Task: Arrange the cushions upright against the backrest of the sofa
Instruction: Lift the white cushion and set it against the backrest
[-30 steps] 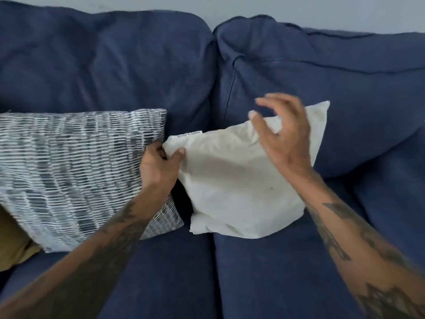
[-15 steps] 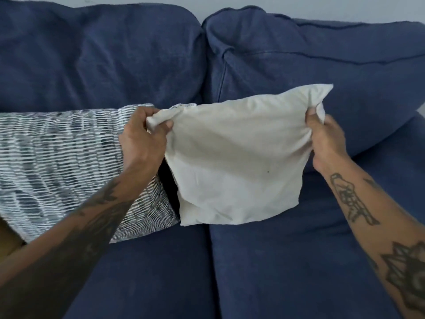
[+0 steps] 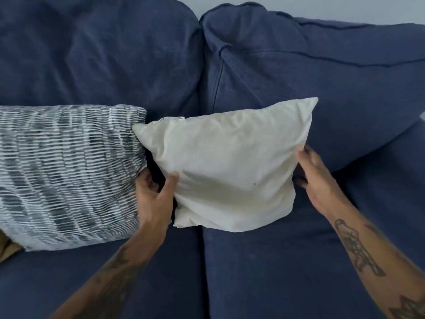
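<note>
A plain cream cushion (image 3: 230, 164) leans upright against the navy backrest (image 3: 322, 77) over the seam between the two seat cushions. My left hand (image 3: 156, 196) grips its lower left edge, thumb on the front, fingers behind. My right hand (image 3: 315, 180) holds its right edge low down, fingers tucked behind. A grey-and-white striped cushion (image 3: 66, 173) stands against the backrest to the left, its right edge touching the cream cushion's top left corner.
The navy sofa seat (image 3: 264, 272) stretches below both cushions. A mustard-coloured item (image 3: 7, 247) peeks out at the far left under the striped cushion. A pale wall (image 3: 345, 8) shows above the backrest.
Both hands slid from the cream cushion's top corners down to its lower sides. The cushion came down and now rests on the seat against the backrest.
</note>
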Demonstrator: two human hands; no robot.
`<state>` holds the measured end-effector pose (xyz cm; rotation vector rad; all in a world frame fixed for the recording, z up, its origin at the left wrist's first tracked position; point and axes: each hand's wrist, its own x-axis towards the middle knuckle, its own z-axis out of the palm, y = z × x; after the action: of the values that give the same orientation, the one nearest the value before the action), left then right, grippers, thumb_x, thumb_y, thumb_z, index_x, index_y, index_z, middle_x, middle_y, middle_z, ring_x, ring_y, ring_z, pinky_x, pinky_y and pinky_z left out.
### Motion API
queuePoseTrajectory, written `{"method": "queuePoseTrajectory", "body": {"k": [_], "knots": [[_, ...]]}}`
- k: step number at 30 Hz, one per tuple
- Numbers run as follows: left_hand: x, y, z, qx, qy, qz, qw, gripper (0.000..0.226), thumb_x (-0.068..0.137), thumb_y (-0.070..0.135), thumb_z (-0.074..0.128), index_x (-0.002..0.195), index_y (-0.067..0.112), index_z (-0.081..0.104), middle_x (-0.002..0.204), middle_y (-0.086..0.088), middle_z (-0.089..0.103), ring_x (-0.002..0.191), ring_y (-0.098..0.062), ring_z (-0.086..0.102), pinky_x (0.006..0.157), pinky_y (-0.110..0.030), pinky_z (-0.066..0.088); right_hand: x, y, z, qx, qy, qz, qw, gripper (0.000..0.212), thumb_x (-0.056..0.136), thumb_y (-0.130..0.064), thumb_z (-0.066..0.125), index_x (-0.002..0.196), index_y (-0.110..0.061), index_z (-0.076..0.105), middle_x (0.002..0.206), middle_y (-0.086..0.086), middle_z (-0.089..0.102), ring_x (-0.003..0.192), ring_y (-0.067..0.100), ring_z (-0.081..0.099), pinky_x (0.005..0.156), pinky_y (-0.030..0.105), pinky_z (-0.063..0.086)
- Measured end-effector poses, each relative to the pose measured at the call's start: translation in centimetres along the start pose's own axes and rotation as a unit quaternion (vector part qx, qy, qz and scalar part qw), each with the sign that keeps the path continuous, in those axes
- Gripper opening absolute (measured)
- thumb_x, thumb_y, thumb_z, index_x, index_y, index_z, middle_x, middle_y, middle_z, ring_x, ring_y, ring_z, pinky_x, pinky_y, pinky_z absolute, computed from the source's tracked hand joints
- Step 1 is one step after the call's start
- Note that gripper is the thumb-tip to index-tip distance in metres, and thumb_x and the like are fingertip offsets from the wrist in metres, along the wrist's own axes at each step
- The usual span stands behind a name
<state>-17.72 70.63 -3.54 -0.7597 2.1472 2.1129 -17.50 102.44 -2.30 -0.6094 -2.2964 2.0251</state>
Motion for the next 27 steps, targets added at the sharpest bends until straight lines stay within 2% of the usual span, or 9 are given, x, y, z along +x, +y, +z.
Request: {"method": "queuePoseTrajectory", "body": {"k": [2, 4, 8, 10, 14, 17, 20, 24, 27], "knots": [[1.4, 0.8, 1.5, -0.037, -0.035, -0.017, 0.999, 0.069, 0.098, 0.036, 0.077, 0.159, 0.016, 0.051, 0.143, -0.004, 0.069, 0.133, -0.026, 0.067, 0.105, -0.038, 0.056, 0.2, 1.0, 0.6, 0.005, -0.021, 0.016, 1.0, 0.052, 0.084, -0.058, 0.074, 0.133, -0.043, 0.061, 0.128, -0.023, 0.072, 0.119, 0.004, 0.068, 0.099, 0.039, 0.054], [2.5, 2.2, 2.7, -0.018, -0.021, 0.01, 1.0, 0.052, 0.102, 0.034, 0.072, 0.149, 0.013, 0.063, 0.128, -0.003, 0.076, 0.122, -0.028, 0.072, 0.097, -0.038, 0.059, 0.4, 1.4, 1.3, 0.045, 0.013, 0.027, 0.999, 0.063, 0.08, -0.055, 0.082, 0.136, -0.031, 0.063, 0.129, -0.012, 0.074, 0.12, 0.013, 0.07, 0.104, 0.045, 0.054], [3.8, 4.4, 3.0, 0.06, 0.037, 0.088, 0.994, 0.035, 0.105, 0.031, 0.068, 0.135, 0.013, 0.073, 0.109, 0.005, 0.075, 0.111, -0.022, 0.072, 0.1, -0.038, 0.059, 0.5, 0.5, 2.2, 0.115, 0.082, 0.03, 0.99, 0.029, 0.091, -0.039, 0.077, 0.117, -0.029, 0.067, 0.12, -0.005, 0.076, 0.11, 0.016, 0.073, 0.095, 0.04, 0.059], [4.1, 4.0, 2.4, 0.09, 0.034, 0.072, 0.993, 0.038, 0.104, 0.031, 0.071, 0.137, 0.011, 0.073, 0.115, 0.002, 0.075, 0.113, -0.024, 0.072, 0.104, -0.042, 0.059, 0.4, 1.2, 2.6, 0.085, 0.081, 0.041, 0.992, 0.025, 0.09, -0.043, 0.077, 0.111, -0.032, 0.068, 0.118, -0.006, 0.076, 0.109, 0.016, 0.072, 0.099, 0.042, 0.057], [3.9, 1.4, 1.3, 0.138, -0.007, 0.015, 0.99, 0.039, 0.103, 0.031, 0.072, 0.134, 0.008, 0.073, 0.116, -0.005, 0.077, 0.117, -0.035, 0.073, 0.108, -0.051, 0.058, 0.1, 3.6, 2.9, 0.024, 0.041, 0.086, 0.995, 0.059, 0.069, -0.07, 0.078, 0.118, -0.039, 0.066, 0.126, -0.009, 0.073, 0.118, 0.017, 0.068, 0.111, 0.047, 0.049], [3.1, 0.1, -0.1, 0.128, -0.058, -0.01, 0.99, 0.036, 0.104, 0.027, 0.071, 0.137, 0.014, 0.071, 0.109, 0.008, 0.077, 0.11, -0.018, 0.074, 0.108, -0.042, 0.057, 0.2, 3.6, 2.9, 0.017, 0.032, 0.097, 0.995, 0.056, 0.072, -0.07, 0.077, 0.118, -0.043, 0.062, 0.13, -0.011, 0.069, 0.121, 0.015, 0.065, 0.113, 0.047, 0.047], [2.4, -0.5, -1.6, 0.13, -0.112, -0.022, 0.985, 0.031, 0.103, 0.015, 0.072, 0.131, 0.027, 0.069, 0.095, 0.027, 0.078, 0.091, 0.008, 0.071, 0.092, -0.027, 0.057, 0.1, 3.1, 2.5, -0.004, 0.003, 0.106, 0.994, 0.058, 0.084, -0.062, 0.074, 0.132, -0.035, 0.056, 0.131, -0.011, 0.067, 0.118, 0.011, 0.063, 0.114, 0.045, 0.046], [0.7, -0.1, -2.5, 0.159, -0.159, -0.008, 0.974, 0.03, 0.103, 0.01, 0.07, 0.128, 0.027, 0.068, 0.116, 0.012, 0.076, 0.091, 0.007, 0.071, 0.076, -0.015, 0.06, -1.1, 1.1, 2.0, -0.046, 0.01, 0.111, 0.993, 0.069, 0.09, -0.053, 0.073, 0.148, -0.024, 0.049, 0.14, -0.005, 0.062, 0.109, 0.005, 0.061, 0.092, 0.032, 0.052], [-2.0, -0.1, -4.0, 0.205, -0.166, -0.033, 0.964, 0.031, 0.103, 0.016, 0.071, 0.134, 0.017, 0.071, 0.112, 0.003, 0.074, 0.091, -0.011, 0.072, 0.093, -0.037, 0.063, -4.4, -0.3, 0.2, -0.109, 0.049, 0.146, 0.982, 0.084, 0.088, -0.047, 0.076, 0.159, -0.023, 0.038, 0.152, 0.002, 0.056, 0.134, 0.02, 0.057, 0.109, 0.041, 0.048]]}}
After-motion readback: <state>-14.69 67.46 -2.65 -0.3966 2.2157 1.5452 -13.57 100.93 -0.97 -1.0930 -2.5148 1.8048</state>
